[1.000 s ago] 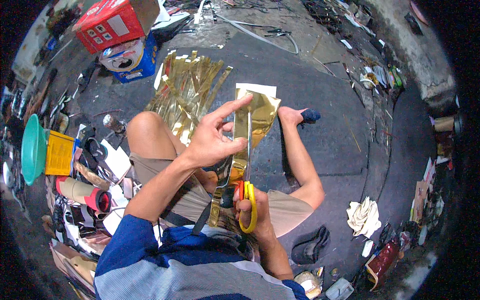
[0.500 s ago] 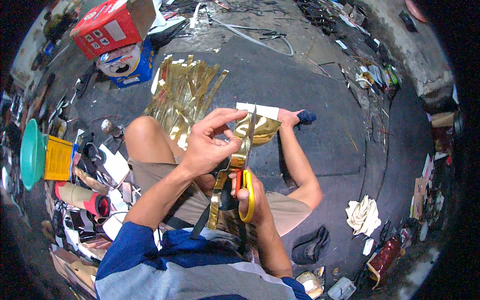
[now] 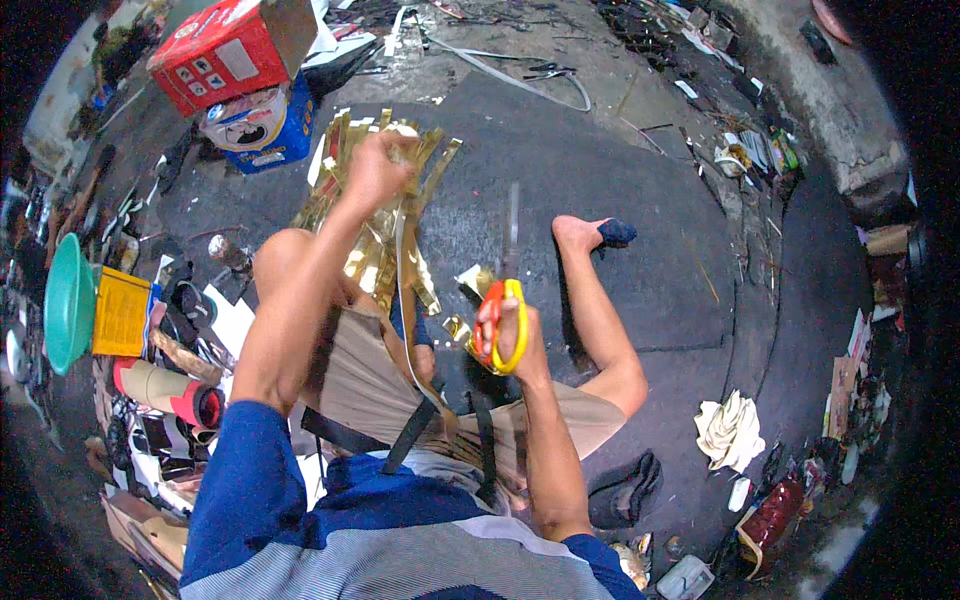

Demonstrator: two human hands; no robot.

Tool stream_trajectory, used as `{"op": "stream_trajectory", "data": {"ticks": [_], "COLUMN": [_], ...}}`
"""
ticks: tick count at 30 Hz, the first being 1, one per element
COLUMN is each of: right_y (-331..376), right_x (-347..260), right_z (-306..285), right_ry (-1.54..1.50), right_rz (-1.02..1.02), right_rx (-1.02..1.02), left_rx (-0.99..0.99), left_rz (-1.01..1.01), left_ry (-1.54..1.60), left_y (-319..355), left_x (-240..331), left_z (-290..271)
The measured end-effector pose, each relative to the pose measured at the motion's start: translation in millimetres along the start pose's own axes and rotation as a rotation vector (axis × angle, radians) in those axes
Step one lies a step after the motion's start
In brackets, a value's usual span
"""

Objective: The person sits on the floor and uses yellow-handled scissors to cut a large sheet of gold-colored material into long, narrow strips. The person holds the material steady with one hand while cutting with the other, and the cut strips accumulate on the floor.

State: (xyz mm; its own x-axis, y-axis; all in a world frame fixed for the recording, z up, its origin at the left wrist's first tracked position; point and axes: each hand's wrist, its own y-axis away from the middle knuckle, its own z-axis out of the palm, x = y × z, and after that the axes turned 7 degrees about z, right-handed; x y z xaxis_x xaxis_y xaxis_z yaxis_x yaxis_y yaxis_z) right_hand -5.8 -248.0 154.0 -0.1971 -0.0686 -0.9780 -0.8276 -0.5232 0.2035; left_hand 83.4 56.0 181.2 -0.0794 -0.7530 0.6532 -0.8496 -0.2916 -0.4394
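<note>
My left hand (image 3: pixel 380 170) is closed over the far end of a pile of gold foil strips (image 3: pixel 375 250) on the floor ahead. A long, narrow strip (image 3: pixel 402 290) hangs from its fingers down toward my lap. In my right hand (image 3: pixel 520 335) are scissors (image 3: pixel 500 318) with red and yellow handles, their blades pointing away from me and blurred. Small gold foil pieces (image 3: pixel 473 283) show just left of the scissors; whether my right fingers touch them I cannot tell.
A red box (image 3: pixel 225 60) stands on a blue box (image 3: pixel 270 130) at the far left. Beside my left leg are a green basin (image 3: pixel 68 305), a yellow container (image 3: pixel 122 315) and scattered scraps. A crumpled cream cloth (image 3: pixel 729 430) lies at right, and a pale strap (image 3: pixel 500 72) far ahead.
My left hand has left the gold sheet at the scissors and moved forward and left over the strip pile, carrying a strip. The scissors have come off the sheet.
</note>
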Motion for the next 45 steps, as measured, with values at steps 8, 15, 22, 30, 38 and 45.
{"op": "stream_trajectory", "data": {"ticks": [8, 15, 22, 30, 38, 45], "right_y": [64.3, 111.7, 155.0, 143.9, 129.1, 152.3], "right_x": [11.6, -0.7, 23.8, 37.8, 6.0, 12.8], "right_z": [-46.6, -75.8, -94.8, -49.6, -4.6, 16.7], "right_ry": [-0.232, -0.346, -0.262, -0.358, -0.436, -0.161], "right_rz": [0.098, 0.086, 0.141, 0.322, 0.346, 0.33], "right_rx": [0.218, 0.547, 0.501, 0.366, 0.036, 0.009], "left_rx": [-0.28, -0.609, -1.058, -1.362, -0.64, -0.341], "left_rz": [0.246, 0.632, 0.682, -0.144, -0.685, -0.488], "left_ry": [-0.511, -0.025, -0.466, -0.487, 1.109, 1.147], "left_y": [-2.1, 110.7, 113.0, -44.8, 41.8, 95.4], "left_x": [-36.6, 7.9, 41.7, -32.1, 81.6, 142.3], "left_z": [68.3, 244.4, 315.1, 126.2, 3.7, -3.1]}}
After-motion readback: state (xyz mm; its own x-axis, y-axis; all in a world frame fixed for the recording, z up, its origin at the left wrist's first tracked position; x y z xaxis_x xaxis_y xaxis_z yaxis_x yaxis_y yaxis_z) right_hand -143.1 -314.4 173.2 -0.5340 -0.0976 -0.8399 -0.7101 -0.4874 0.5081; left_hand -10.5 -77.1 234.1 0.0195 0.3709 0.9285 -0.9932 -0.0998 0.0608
